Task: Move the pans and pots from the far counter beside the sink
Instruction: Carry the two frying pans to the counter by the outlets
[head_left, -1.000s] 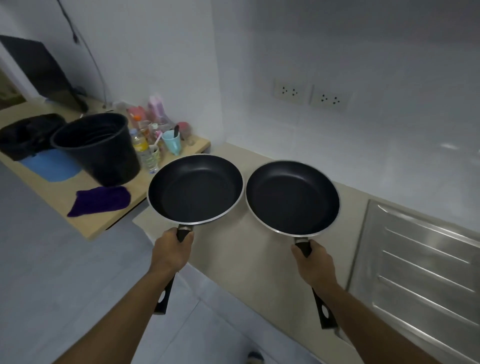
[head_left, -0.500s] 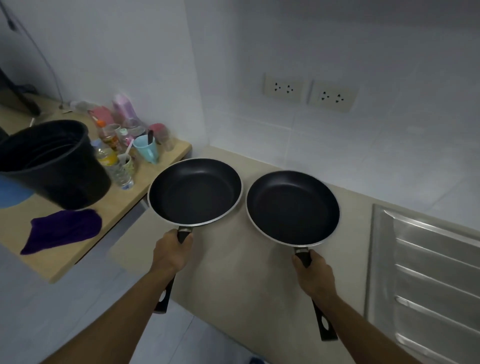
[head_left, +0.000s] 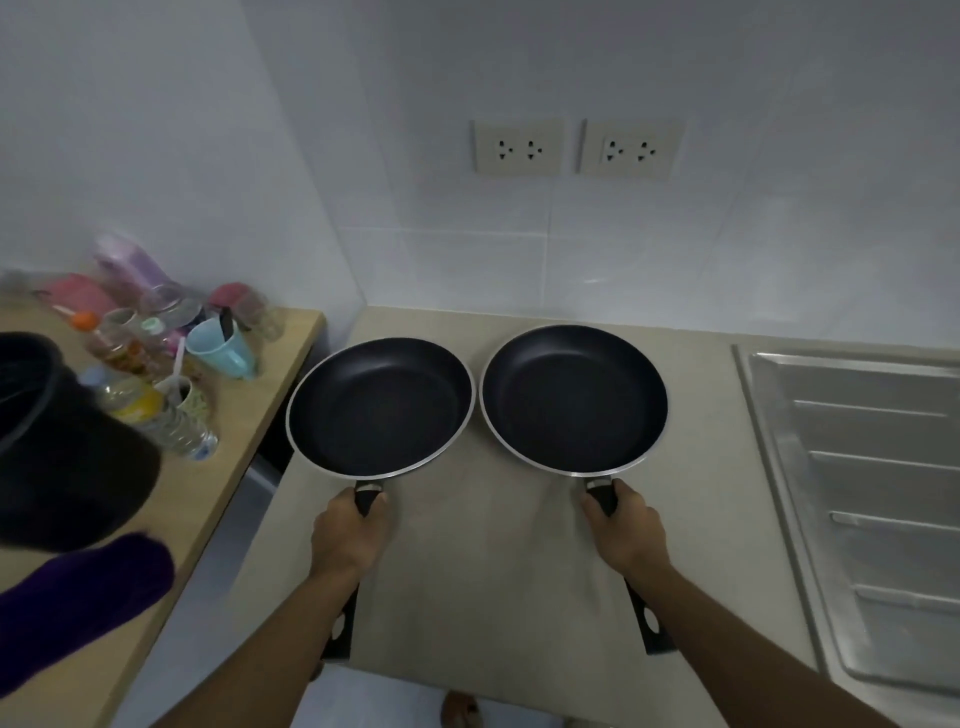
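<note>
Two black frying pans with silver rims sit side by side over the beige counter (head_left: 467, 582). My left hand (head_left: 349, 532) grips the black handle of the left pan (head_left: 379, 405). The handle of the right pan (head_left: 574, 397) is gripped by my right hand (head_left: 626, 527). Both handles run back under my forearms toward the counter's front edge. The steel drainboard of the sink (head_left: 872, 499) lies just right of the right pan. I cannot tell whether the pans touch the counter.
A wooden table (head_left: 228, 462) at the left holds a black bucket (head_left: 67, 452), a purple cloth (head_left: 78, 592), bottles, glasses and a light blue cup (head_left: 221, 349). Two wall sockets (head_left: 574, 148) sit above the counter. A gap separates table and counter.
I have stepped closer and turned right, so the counter now lies squarely under both pans. The pans sit lower over the counter, and the bucket and table have slid left.
</note>
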